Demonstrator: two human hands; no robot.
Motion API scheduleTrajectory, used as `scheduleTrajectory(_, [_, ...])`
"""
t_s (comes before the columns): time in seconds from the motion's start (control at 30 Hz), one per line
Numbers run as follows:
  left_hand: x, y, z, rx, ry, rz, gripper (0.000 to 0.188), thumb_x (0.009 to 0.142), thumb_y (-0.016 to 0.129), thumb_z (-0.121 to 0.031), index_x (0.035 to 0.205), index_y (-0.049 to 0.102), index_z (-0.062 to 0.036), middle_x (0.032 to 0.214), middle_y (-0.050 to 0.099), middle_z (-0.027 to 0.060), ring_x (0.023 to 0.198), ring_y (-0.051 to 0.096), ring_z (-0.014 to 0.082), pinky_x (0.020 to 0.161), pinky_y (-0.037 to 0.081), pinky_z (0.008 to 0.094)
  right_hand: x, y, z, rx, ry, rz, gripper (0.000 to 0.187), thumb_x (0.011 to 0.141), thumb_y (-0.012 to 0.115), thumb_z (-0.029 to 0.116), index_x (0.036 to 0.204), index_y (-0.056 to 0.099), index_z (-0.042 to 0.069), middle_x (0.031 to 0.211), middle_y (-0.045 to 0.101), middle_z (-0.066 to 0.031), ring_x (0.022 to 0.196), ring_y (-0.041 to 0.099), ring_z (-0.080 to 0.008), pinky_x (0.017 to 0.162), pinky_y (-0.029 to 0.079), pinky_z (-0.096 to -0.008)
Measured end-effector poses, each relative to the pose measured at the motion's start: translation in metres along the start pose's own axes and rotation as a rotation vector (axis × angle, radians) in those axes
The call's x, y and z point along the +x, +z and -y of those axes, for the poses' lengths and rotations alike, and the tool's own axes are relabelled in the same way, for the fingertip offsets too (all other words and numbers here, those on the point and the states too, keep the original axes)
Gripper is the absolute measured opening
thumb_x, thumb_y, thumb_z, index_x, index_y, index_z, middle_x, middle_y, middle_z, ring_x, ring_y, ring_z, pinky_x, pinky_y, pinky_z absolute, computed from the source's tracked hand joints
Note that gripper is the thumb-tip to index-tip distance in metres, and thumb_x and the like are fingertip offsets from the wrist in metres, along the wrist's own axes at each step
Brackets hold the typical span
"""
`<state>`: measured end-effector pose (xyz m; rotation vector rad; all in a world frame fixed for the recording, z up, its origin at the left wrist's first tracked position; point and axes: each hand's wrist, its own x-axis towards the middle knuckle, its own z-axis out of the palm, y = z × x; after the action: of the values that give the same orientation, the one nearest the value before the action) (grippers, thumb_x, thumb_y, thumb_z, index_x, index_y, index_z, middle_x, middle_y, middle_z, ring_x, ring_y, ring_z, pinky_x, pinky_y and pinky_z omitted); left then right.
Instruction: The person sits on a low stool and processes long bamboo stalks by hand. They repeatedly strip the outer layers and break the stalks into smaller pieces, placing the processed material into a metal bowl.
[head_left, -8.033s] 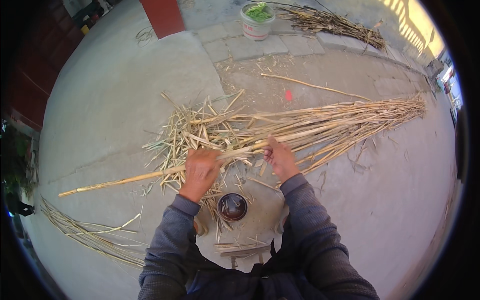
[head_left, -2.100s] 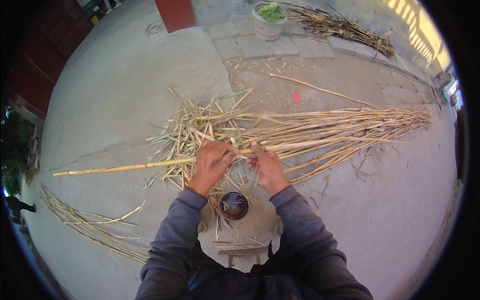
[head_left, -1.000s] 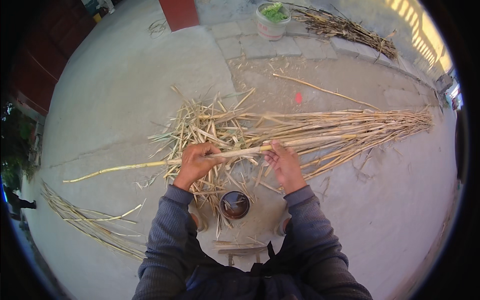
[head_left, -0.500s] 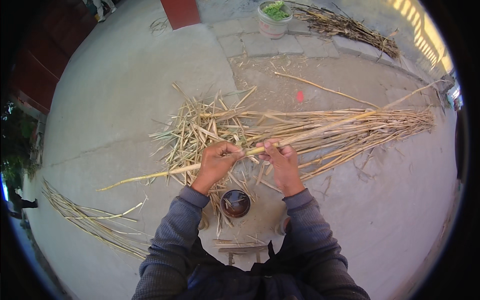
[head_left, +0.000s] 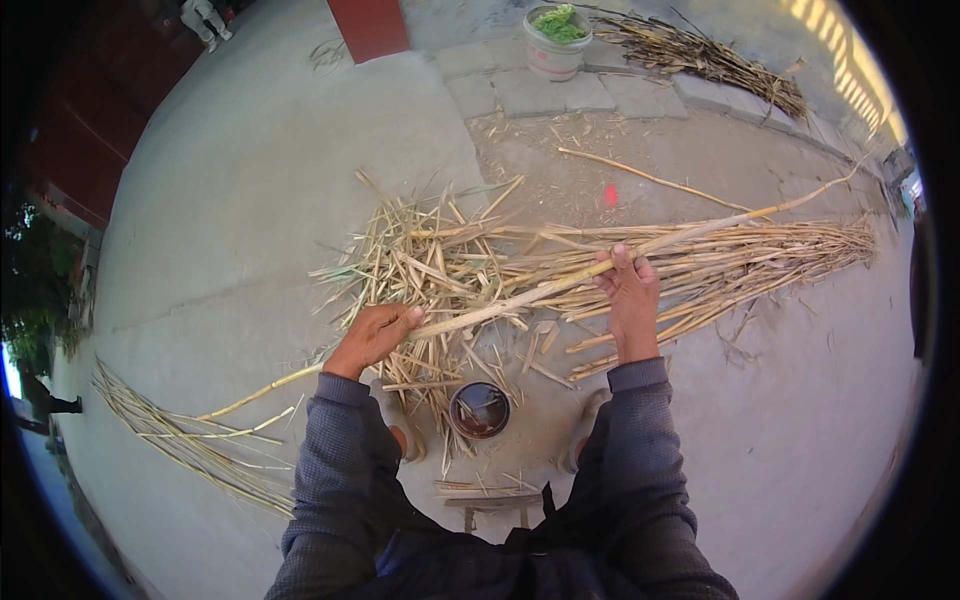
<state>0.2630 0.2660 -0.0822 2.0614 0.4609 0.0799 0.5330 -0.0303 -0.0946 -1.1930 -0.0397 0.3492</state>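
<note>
A long pale-yellow stalk (head_left: 520, 300) runs across in front of me, its right end higher and farther off than its left. My left hand (head_left: 374, 336) is closed round it, left of the middle. Farther along to the right, my right hand (head_left: 630, 282) grips the same stalk between thumb and fingers. Below the stalk lie a heap of stripped husks and short pieces (head_left: 410, 250) and a bundle of long dry stalks (head_left: 760, 250). A round dark bowl (head_left: 480, 410) stands between my feet.
Thin peeled stalks (head_left: 190, 440) lie at the left. A single stalk (head_left: 650, 180) rests beyond the bundle. Farther back are a white bucket (head_left: 553, 58) with greens, a pile of dry stalks (head_left: 710, 60) and a red post (head_left: 368, 28). Another person's legs (head_left: 205, 22) show at upper left.
My hands, close together before, have moved apart along the stalk, the left toward the lower left, the right toward the upper right. The stalk now bows slightly.
</note>
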Motion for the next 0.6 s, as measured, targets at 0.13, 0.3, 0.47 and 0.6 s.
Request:
scheduleTrajectory(0.13, [-0.013,-0.008,-0.001,-0.063,-0.098,0.019,0.04,0.1,0.071,-0.04,0.088,0.074,-0.0015,0.073,0.065,0.0033,0.069,0.057,0.0114,0.064,0.046,0.0318,0.019,-0.023,0.005,-0.054,-0.022,-0.103,0.029,0.099,0.076,0.033,0.105,0.066,0.006,0.092,0.076,-0.0074,0.074,0.069,-0.0114,0.066,0.058,-0.0253])
scheduleTrajectory(0.3, [-0.009,-0.001,-0.02,-0.005,-0.034,-0.144,0.028,0.097,0.077,-0.028,0.089,0.073,-0.001,0.074,0.069,0.0033,0.071,0.062,0.0106,0.066,0.049,0.0306,0.003,-0.013,0.016,-0.217,0.02,-0.11,0.032,0.103,0.071,0.035,0.11,0.067,0.004,0.085,0.072,-0.0047,0.069,0.065,-0.0103,0.065,0.057,-0.0265])
scheduleTrajectory(0.47, [0.013,0.035,-0.057,0.292,0.353,-0.323,0.026,0.086,0.086,-0.025,0.087,0.072,-0.0024,0.076,0.07,0.0081,0.071,0.066,0.0221,0.069,0.051,0.0358,-0.073,0.06,-0.028,-0.143,0.313,0.435,0.027,0.106,0.063,0.027,0.111,0.067,0.001,0.085,0.068,-0.0041,0.072,0.064,-0.0118,0.067,0.056,-0.0304])
scheduleTrajectory(0.6, [0.021,0.063,-0.076,0.408,0.534,-0.444,0.029,0.082,0.087,-0.03,0.085,0.071,-0.0064,0.078,0.068,0.008,0.075,0.065,0.0301,0.073,0.049,0.0422,-0.086,0.077,-0.036,0.047,0.406,0.438,0.024,0.106,0.059,0.023,0.097,0.068,0.001,0.081,0.066,-0.0041,0.066,0.058,-0.0103,0.062,0.053,-0.0307])
